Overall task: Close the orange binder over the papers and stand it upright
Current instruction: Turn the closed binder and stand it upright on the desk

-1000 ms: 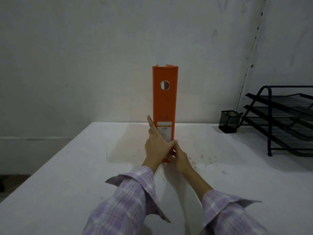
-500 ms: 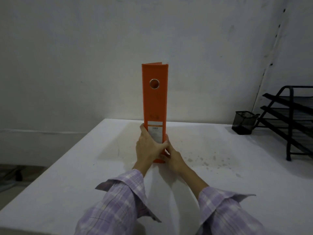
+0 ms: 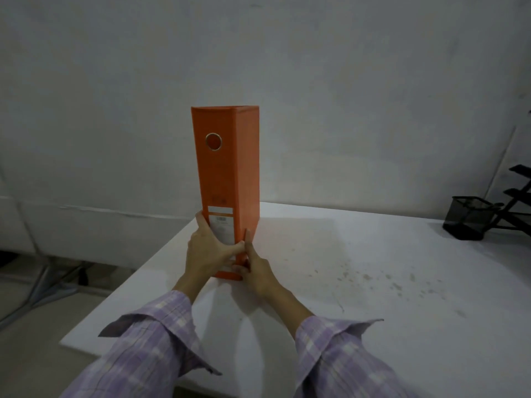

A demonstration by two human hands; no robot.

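- Head view: the orange binder point(image 3: 227, 191) stood upright on the white table point(image 3: 373, 282), closed, spine toward the camera, directly ahead of both hands. No papers showed outside the covers.
- The left hand point(image 3: 205, 251) was clasped round the lower left edge of the spine, fingers running up the left cover and thumb laid across the spine below the label. This grip probably served to keep the tall, narrow binder from tipping sideways.
- The right hand point(image 3: 255, 271) was pressed against the lower right corner, fingers flat on the right cover near the base. The two hands thus squeezed the covers between them, most likely to hold the binder shut and square on its bottom edge.
- Judgement: the task appeared nearly complete; only release of the hands remained.
- Well to the right of the right hand stood a black mesh pen holder point(image 3: 468, 222), with a black wire letter tray point(image 3: 517, 193) beside it at the frame edge. Neither obstructed the binder.
- The table edge lay just left of the left hand, a possible fall risk.
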